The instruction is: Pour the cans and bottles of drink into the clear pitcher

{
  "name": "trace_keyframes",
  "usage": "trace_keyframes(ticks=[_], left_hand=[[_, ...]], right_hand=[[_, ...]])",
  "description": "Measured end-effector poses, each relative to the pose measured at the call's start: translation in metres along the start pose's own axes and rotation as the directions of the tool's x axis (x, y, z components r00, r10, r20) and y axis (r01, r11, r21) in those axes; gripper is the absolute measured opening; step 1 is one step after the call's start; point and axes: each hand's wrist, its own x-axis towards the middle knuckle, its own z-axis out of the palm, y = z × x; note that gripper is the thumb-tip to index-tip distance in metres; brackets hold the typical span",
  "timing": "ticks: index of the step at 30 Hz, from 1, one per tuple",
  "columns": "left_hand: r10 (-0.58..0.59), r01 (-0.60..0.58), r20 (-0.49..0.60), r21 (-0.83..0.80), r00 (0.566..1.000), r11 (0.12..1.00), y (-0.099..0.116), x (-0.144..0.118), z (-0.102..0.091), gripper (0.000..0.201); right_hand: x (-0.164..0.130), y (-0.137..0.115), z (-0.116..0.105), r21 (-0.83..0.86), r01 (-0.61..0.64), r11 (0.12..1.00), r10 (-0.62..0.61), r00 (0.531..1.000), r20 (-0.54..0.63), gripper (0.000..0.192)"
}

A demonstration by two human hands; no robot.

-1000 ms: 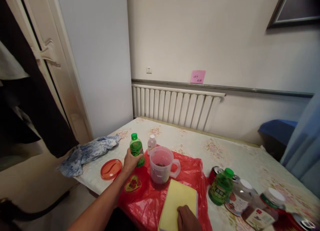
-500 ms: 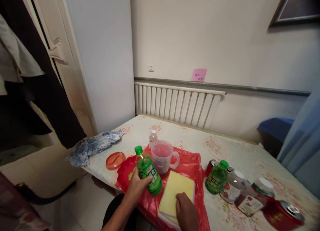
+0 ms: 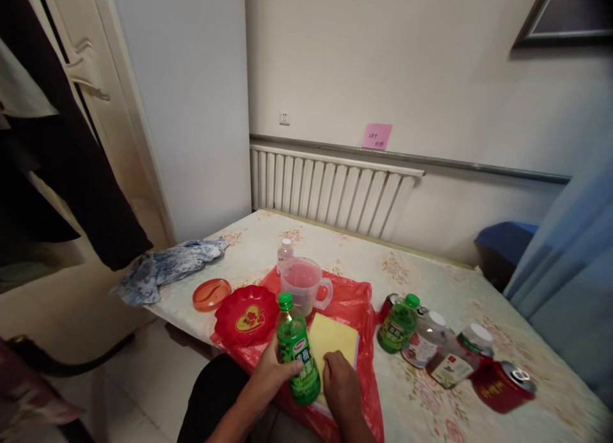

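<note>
My left hand (image 3: 275, 369) is wrapped around a green-labelled drink bottle (image 3: 299, 366) with a green cap, which leans slightly left over the red plastic bag (image 3: 352, 290). My right hand (image 3: 341, 380) is curled closed on a yellow pad or folded cloth stack (image 3: 335, 334); whatever its fingers may hold is hidden. Just behind the bottle stands a clear plastic measuring jug (image 3: 301, 283) with its handle to the right. Left of the bottle lies a red scalloped plate (image 3: 230, 315) with a gold heart.
On the right stand a second green bottle (image 3: 398, 325), a clear bottle (image 3: 426, 341), a white-capped bottle (image 3: 454, 363) and a red can (image 3: 502, 387). An orange lid (image 3: 211, 295) and a blue-patterned cloth (image 3: 167, 270) lie left. A small bottle (image 3: 285, 255) stands behind the jug.
My left hand has brought the green bottle nearer and to the right, over part of the yellow pad, uncovering the red plate. My right hand stays on the pad. The view has shifted slightly.
</note>
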Motion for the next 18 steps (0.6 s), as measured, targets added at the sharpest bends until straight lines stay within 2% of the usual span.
trace_keyframes(ticks=[7,18], left_hand=[[0.002,0.002,0.09,-0.046,0.996,0.999,-0.009,-0.005,0.005,0.069],[-0.019,0.026,0.098,-0.072,0.995,0.997,-0.011,-0.009,0.007,0.072]], right_hand=[[-0.002,0.0,-0.001,0.006,-0.024,1.0,0.023,1.0,0.013,0.018],[-0.002,0.001,-0.001,0.021,0.005,1.0,-0.004,0.999,-0.042,0.018]])
